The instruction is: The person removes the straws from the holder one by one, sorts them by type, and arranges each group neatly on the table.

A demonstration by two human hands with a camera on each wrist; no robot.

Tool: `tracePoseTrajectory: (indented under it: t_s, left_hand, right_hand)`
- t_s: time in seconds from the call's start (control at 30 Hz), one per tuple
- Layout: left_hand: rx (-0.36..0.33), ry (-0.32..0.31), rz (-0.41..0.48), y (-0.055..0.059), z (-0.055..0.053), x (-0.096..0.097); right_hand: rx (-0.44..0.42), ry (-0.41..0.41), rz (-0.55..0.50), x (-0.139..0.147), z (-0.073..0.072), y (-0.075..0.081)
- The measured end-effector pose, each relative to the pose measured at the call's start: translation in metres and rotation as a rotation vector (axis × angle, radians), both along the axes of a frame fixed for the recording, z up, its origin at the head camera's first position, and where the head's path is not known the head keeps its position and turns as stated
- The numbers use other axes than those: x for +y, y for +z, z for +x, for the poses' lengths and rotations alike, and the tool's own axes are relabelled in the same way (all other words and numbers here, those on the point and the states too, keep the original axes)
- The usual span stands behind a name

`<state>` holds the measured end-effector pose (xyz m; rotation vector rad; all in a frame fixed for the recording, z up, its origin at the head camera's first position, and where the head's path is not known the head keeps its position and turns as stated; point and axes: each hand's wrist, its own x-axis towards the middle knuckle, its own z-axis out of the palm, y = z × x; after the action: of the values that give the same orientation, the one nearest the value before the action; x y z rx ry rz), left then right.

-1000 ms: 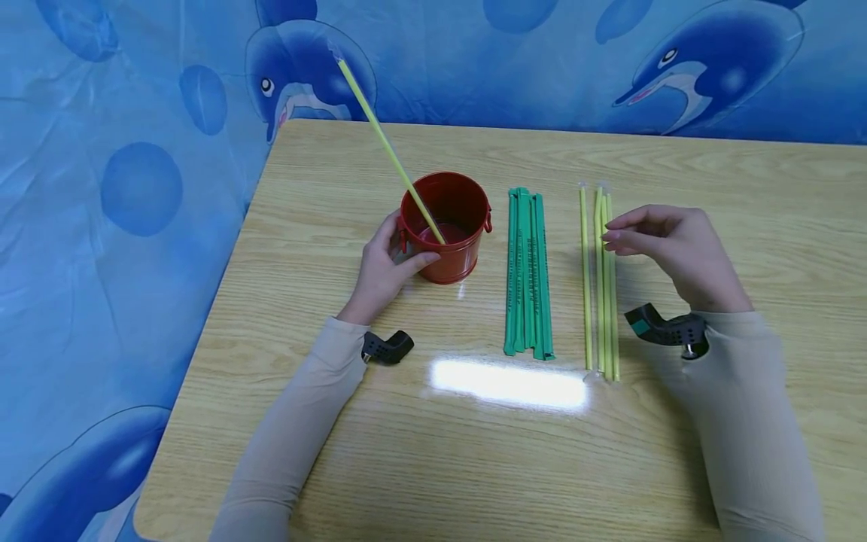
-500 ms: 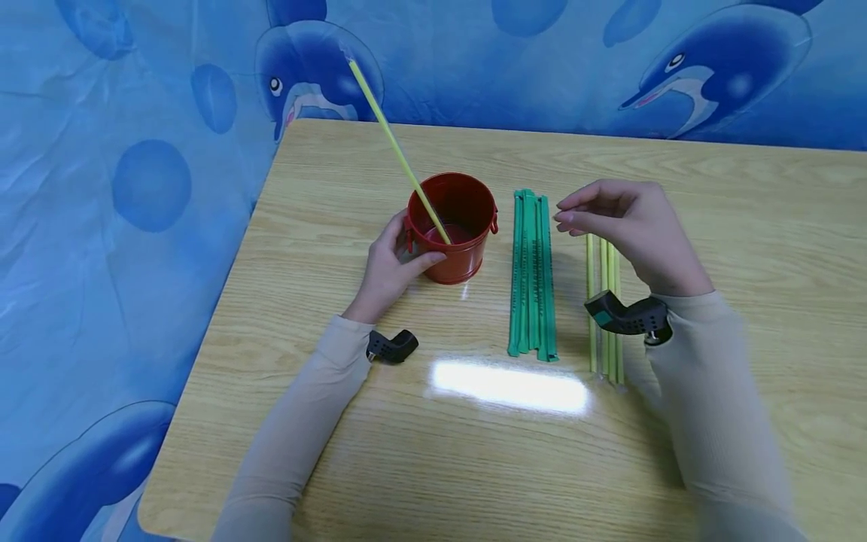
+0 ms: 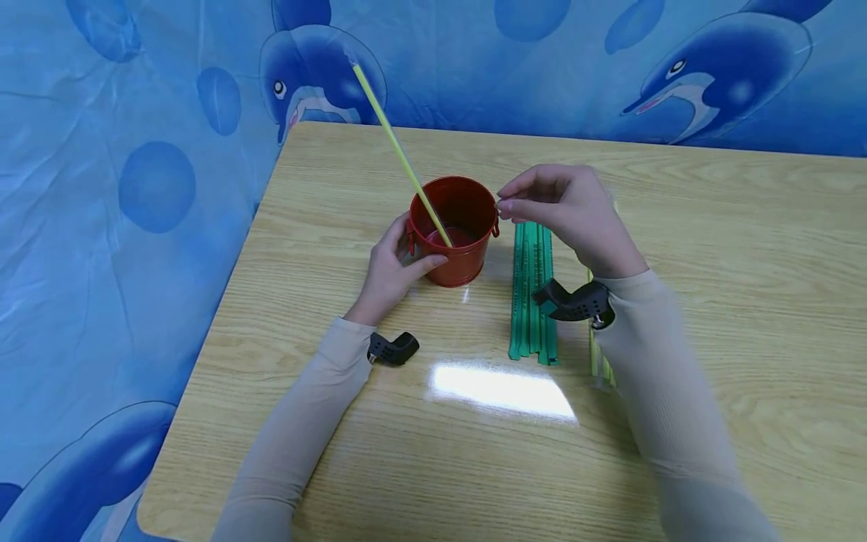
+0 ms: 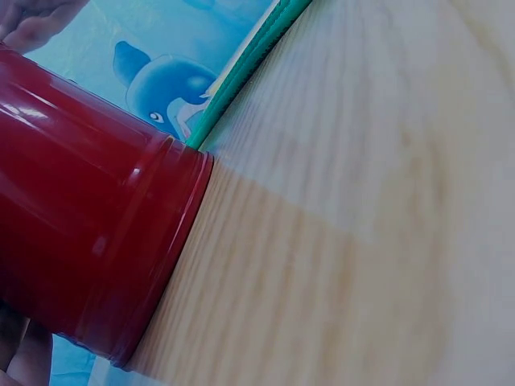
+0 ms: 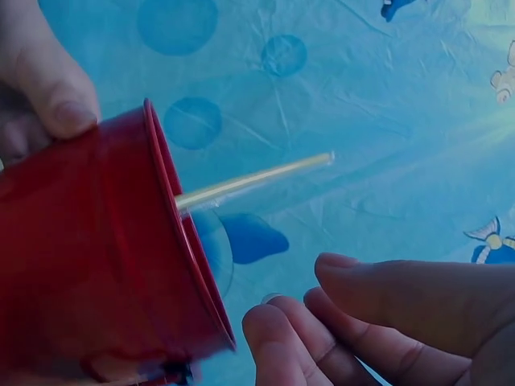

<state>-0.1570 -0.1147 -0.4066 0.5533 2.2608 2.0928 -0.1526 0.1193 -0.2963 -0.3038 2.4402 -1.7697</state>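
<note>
My left hand (image 3: 387, 272) grips the small red metal bucket (image 3: 462, 268), its thumb over the near side close to the rim. A yellow straw (image 3: 400, 150) in clear wrapping leans out of the bucket toward the back left. Just off the bucket's right rim is my right hand (image 3: 572, 214), thumb and fingers slightly bent. In the right wrist view a gap shows between thumb and fingertips, with nothing held there. Beneath that hand lie several green printed slim packets (image 3: 531, 309), their far ends hidden by it.
Several yellow straws (image 3: 596, 361) lie right of the green packets, mostly covered by the right forearm. The wooden table (image 3: 433, 467) ends at the back and left against a blue dolphin-print sheet (image 3: 68, 263).
My right hand has moved left from the yellow straws, over the green packets, to the bucket's right rim. The left hand and bucket hold their place.
</note>
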Motion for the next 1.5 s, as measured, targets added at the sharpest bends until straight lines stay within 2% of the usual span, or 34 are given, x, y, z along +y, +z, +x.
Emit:
tracePoseTrajectory:
  t_s: [0.27, 0.67, 0.87, 1.13, 1.5]
  left_hand:
    - [0.005, -0.005, -0.010, 0.000, 0.001, -0.001]
    - [-0.021, -0.018, -0.012, -0.001, 0.000, 0.000]
    - [-0.025, -0.021, -0.011, -0.002, 0.001, 0.000]
    - [-0.001, -0.028, -0.017, 0.000, 0.002, 0.001]
    - [-0.006, -0.018, -0.026, -0.001, 0.002, -0.002]
  right_hand:
    - [0.012, 0.052, -0.058, -0.026, -0.011, -0.002]
    - [0.035, 0.066, -0.045, -0.053, -0.023, -0.004]
    - [0.099, 0.069, 0.027, -0.065, -0.030, -0.006]
    - [0.168, 0.014, 0.185, -0.076, -0.035, -0.008]
    - [0.207, 0.081, 0.327, -0.082, -0.033, -0.009]
